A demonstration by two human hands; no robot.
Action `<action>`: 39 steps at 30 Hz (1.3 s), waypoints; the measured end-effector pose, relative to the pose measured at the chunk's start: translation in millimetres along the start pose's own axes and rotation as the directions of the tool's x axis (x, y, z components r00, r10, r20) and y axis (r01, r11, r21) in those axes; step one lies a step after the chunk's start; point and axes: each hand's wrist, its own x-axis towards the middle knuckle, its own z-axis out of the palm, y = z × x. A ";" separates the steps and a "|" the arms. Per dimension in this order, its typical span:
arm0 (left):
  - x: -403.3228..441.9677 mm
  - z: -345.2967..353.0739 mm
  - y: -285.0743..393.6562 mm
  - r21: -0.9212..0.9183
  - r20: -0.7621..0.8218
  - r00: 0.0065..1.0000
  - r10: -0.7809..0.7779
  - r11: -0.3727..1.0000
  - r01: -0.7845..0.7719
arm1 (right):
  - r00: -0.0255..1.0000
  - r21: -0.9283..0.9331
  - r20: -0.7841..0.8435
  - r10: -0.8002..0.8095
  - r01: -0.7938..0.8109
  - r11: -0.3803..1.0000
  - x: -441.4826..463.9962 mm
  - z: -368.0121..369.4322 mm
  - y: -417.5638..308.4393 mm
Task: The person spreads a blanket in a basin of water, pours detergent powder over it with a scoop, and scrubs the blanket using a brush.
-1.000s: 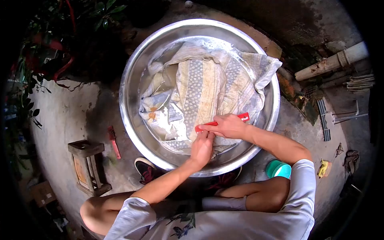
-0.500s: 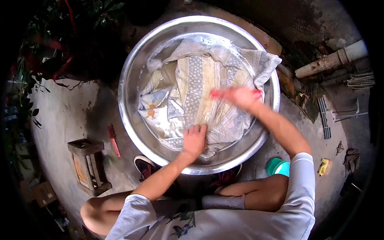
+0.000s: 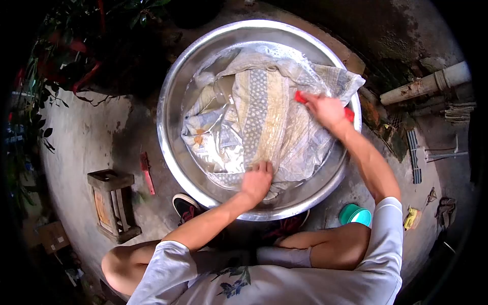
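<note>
Cream and grey-blue stripes, some dotted, run along the wet, rumpled cloth [image 3: 260, 101] in a shiny metal basin [image 3: 262, 24], one corner lapping over the edge. The right hand [image 3: 328, 110] is wrapped around a red tool [image 3: 301, 96]; the left hand [image 3: 257, 182] rests bent-fingered on the cloth's near part, its grip unclear.

Glare on basin [image 3: 162, 127] and cloth [image 3: 267, 119], slightly blurred right hand [image 3: 327, 112], dark fisheye edges

We rest our left hand [image 3: 257, 182] on wet striped cloth [image 3: 262, 109] in a metal basin [image 3: 172, 142]; our right hand [image 3: 327, 113], slightly blurred, grips a red implement [image 3: 300, 96] at the cloth's right side.
</note>
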 end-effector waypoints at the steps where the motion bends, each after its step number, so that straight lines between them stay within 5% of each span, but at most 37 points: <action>1: 2.4 2.6 1.5 0.002 -0.006 1.000 0.003 1.000 -0.003 | 0.999 0.071 0.044 0.023 -0.026 0.997 -5.5 -5.2 -17.6; 4: -2.9 8.2 2.6 0.062 -0.054 0.999 -0.001 0.998 0.005 | 0.930 0.119 0.143 -0.337 0.322 0.939 -43.1 13.4 -65.4; 5: -4.0 8.2 2.5 0.030 -0.070 0.997 0.022 0.999 -0.020 | 0.958 0.107 0.049 -0.283 0.277 0.955 -37.6 52.8 -43.1; 8: 1.8 -2.8 4.1 -0.022 -0.048 0.998 0.030 0.999 -0.031 | 1.000 -0.026 -0.016 0.017 -0.017 1.000 -10.3 7.3 7.9; 12: 5.2 -13.7 6.4 0.005 0.160 0.985 0.062 0.998 -0.064 | 0.999 0.078 -0.004 -0.048 0.048 0.996 -25.3 -12.1 -37.7; 14: 0.1 -5.7 6.0 -0.025 0.086 0.996 0.034 0.999 -0.031 | 0.927 0.149 0.073 -0.369 0.356 0.923 -42.5 -4.2 -65.0; 16: -2.3 -6.0 1.2 -0.031 0.092 0.995 0.032 0.999 -0.030 | 0.975 0.253 0.141 -0.174 0.135 0.958 -39.0 1.1 -54.0; 19: 7.4 -13.4 -4.4 -0.069 0.137 0.990 0.031 0.997 -0.022 | 1.000 -0.052 0.030 -0.009 0.011 0.999 -12.0 -4.4 -5.4; 22: 12.1 -13.8 -0.5 -0.087 0.212 0.976 0.041 0.996 -0.023 | 0.996 0.095 0.016 -0.083 0.081 0.992 -26.2 -15.9 -38.9; 24: 11.0 -8.2 0.9 -0.045 0.095 0.995 0.023 0.999 -0.018 | 0.938 0.195 -0.130 -0.322 0.343 0.919 -47.7 18.3 -60.6; 27: 12.8 2.3 -6.5 0.008 0.171 0.982 0.078 0.997 -0.081 | 0.943 0.072 0.107 -0.316 0.310 0.948 -41.4 31.0 -38.9; 28: 12.1 5.2 -5.3 -0.012 0.209 0.976 0.059 0.998 -0.058 | 0.969 0.013 0.204 -0.141 0.141 0.990 -32.1 3.1 -26.6; 30: 11.1 -4.3 -3.7 -0.073 0.201 0.975 0.089 0.994 -0.076 | 0.998 -0.046 0.053 0.024 -0.022 0.999 -14.3 -14.7 7.8; 33: 1.8 -13.7 1.6 -0.119 0.199 0.974 0.106 0.989 -0.084 | 0.998 0.109 0.065 -0.020 0.013 0.994 -30.4 -16.8 -15.3; 37: 2.0 -18.1 0.4 -0.087 0.290 0.952 0.101 0.993 -0.079 | 0.944 0.015 0.151 -0.294 0.296 0.955 -46.7 18.8 -27.4; 39: 0.0 -17.7 0.7 -0.073 0.303 0.946 0.114 0.993 -0.096 | 0.984 -0.054 0.129 -0.126 0.134 0.990 -31.8 4.9 2.7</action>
